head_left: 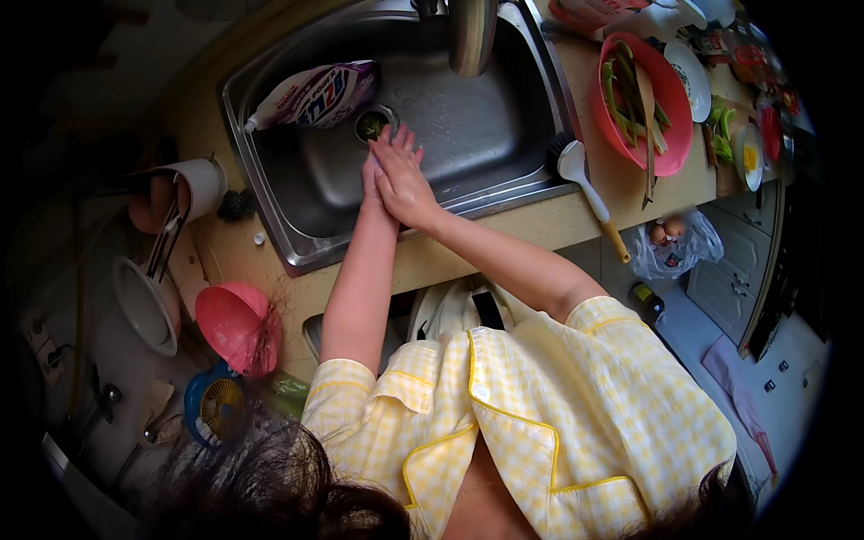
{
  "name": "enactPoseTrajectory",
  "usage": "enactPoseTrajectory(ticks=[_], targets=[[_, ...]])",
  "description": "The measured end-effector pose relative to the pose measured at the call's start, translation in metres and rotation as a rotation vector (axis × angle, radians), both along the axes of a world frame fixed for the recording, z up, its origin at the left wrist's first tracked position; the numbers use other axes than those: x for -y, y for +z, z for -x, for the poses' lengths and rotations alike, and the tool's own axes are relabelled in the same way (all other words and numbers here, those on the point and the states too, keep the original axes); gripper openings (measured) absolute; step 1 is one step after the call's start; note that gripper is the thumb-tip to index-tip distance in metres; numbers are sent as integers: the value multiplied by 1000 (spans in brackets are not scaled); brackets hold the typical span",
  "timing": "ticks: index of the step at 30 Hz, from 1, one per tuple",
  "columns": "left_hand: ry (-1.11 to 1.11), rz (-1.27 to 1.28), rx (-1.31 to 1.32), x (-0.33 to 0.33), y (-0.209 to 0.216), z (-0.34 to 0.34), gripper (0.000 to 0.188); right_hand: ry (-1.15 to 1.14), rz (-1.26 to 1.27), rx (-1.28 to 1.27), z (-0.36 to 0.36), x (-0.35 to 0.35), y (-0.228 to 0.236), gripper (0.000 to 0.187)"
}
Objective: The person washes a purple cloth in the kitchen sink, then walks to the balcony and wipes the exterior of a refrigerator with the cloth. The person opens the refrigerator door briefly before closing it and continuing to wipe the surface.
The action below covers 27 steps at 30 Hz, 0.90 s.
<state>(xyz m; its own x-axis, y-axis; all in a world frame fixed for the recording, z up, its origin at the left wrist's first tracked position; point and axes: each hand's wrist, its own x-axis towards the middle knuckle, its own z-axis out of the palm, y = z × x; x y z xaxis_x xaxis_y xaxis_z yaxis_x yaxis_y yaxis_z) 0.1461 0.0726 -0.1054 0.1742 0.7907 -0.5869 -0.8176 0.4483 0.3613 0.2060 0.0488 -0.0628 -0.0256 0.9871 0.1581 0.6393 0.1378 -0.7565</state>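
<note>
Steel sink (pixel 486 148) at centre: my left hand (pixel 371 175) and right hand (pixel 402 180) are pressed palm to palm over the basin, fingers (pixel 400 144) extended and close together, holding nothing, tips just short of the drain (pixel 372 124). A soap pouch (pixel 315 93) lies on its side beside the drain. I read this as rubbing the hands clean; rinsing calls for a reach up to the tap (pixel 472 34). A pink bowl (pixel 679 103) of green vegetables waits on the tabletop (pixel 558 220), near a white-headed brush (pixel 585 184).
</note>
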Motion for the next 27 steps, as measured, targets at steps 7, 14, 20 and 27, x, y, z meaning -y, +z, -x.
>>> enactPoseTrajectory(ticks=[7,14,20,27], targets=[[-35,12,5,-13,16,-6,39,-68,134,-198,-13,-26,-34,43],[-116,58,118,-1,19,-19,38,-78,204,-145,-27,-49,-40,40],[-52,-78,430,2,-22,6,44,20,205,-132,-15,-36,-5,43],[-83,-68,-29,-10,29,-5,49,-1,-31,-54,-6,-13,-16,44]])
